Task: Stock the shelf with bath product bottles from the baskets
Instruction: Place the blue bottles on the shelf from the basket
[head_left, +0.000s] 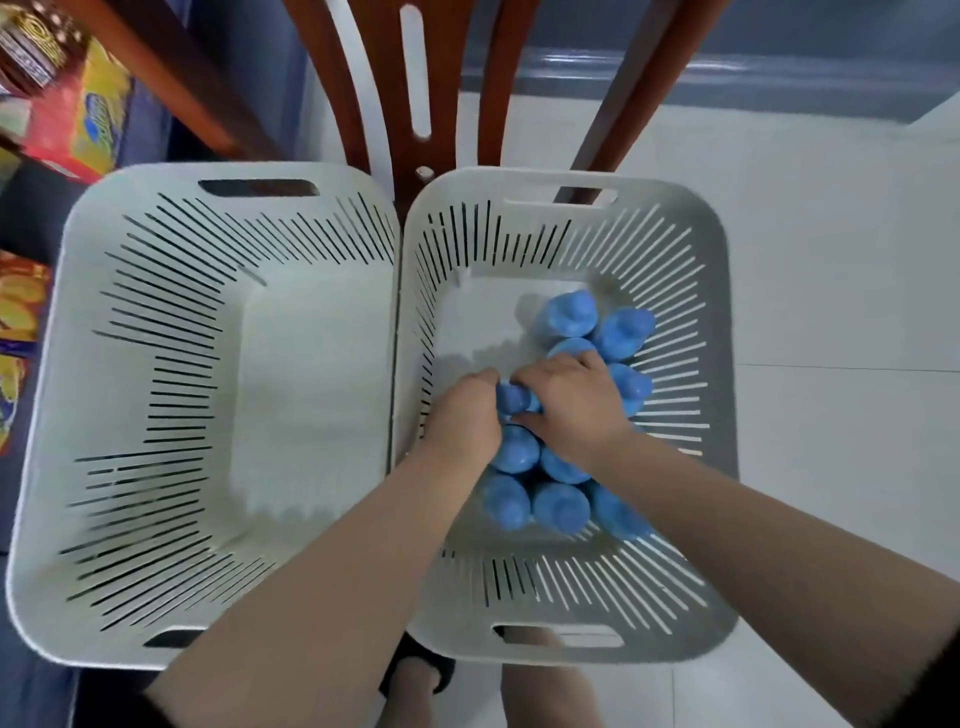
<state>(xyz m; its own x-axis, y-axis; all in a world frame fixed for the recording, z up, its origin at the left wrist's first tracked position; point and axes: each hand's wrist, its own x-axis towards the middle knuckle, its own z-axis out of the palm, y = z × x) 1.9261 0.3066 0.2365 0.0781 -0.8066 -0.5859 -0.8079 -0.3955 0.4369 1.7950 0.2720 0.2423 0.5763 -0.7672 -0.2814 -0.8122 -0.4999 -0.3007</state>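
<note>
Both the left hand (465, 415) and the right hand (571, 402) curl around one blue bottle (511, 397) in the right basket (691, 244), and lifting could topple its packed neighbours.

A pale tiled floor (831, 260) fills the right side of the view, with faint grout lines and a soft glare. Beyond it runs a grey-blue wall (727, 31) with a lighter baseboard strip (675, 67) along its foot. Reddish-brown wooden shelf legs (514, 78) slant down from the top edge onto the floor. Left of these legs sit colourful cartons (98, 124), yellow and red, stacked on a dark blue surface (31, 686).
</note>
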